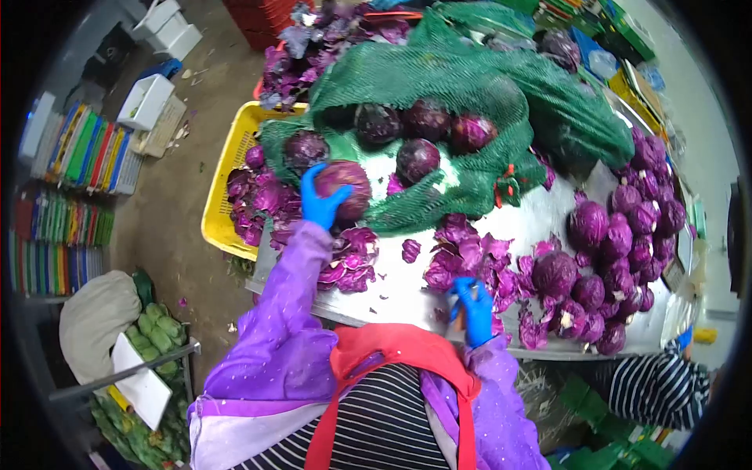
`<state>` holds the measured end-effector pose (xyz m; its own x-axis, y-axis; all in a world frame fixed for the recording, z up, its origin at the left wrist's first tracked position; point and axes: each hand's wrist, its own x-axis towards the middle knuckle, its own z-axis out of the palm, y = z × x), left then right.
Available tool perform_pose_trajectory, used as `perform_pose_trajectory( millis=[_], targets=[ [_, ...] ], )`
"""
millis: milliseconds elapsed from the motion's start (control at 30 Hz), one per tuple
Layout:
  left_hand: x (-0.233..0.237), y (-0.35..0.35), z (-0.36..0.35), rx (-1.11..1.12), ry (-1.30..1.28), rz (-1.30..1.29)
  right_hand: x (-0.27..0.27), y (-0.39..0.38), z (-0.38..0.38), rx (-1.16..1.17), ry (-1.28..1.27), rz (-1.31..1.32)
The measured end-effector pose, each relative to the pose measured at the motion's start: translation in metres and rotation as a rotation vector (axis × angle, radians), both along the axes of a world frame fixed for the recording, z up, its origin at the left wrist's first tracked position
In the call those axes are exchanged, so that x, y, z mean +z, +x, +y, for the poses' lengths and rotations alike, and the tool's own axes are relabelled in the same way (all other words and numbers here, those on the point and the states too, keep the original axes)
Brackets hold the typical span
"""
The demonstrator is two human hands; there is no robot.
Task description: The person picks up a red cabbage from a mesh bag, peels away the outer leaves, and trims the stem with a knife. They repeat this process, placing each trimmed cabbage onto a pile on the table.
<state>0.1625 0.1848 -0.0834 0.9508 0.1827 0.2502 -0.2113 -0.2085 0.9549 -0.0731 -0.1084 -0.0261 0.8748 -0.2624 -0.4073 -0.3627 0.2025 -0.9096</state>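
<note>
My left hand (323, 200), in a blue glove, has its fingers and thumb spread round a large red cabbage (345, 185) at the mouth of a green mesh bag (439, 70). Several darker cabbages (417, 160) lie in and beside the bag. Near the table's front edge is my right hand (472, 312), also blue-gloved, its fingers curled round a small thing too unclear to name. Loose purple leaves (462, 254) lie just beyond it, and more leaves (350, 262) are below my left hand.
A yellow crate (227, 188) of leaves stands left of the metal table (384, 301). Several cabbages (619, 235) are piled at the right. A person in a striped sleeve (658, 388) is at the lower right. Colourful stacked crates (82, 149) stand at the far left.
</note>
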Motion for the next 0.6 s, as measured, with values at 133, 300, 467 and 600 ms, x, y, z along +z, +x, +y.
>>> perform_pose_trajectory(
  millis=[133, 300, 467, 600],
  targets=[
    [0.046, -0.065, 0.011, -0.062, -0.586, 0.175, -0.026, 0.0, -0.081, -0.285, -0.388, -0.069],
    [0.035, -0.126, 0.015, -0.123, -0.889, 0.387, -0.051, 0.034, -0.065, -0.11, -0.444, -0.136],
    [0.045, -0.151, 0.007, -0.13, -1.082, 0.442, -0.081, 0.07, 0.073, 0.234, -0.16, -0.217],
    [0.05, -0.162, 0.0, -0.153, -1.112, 0.455, -0.051, 0.076, 0.061, 0.146, 0.363, -0.004]
  ],
)
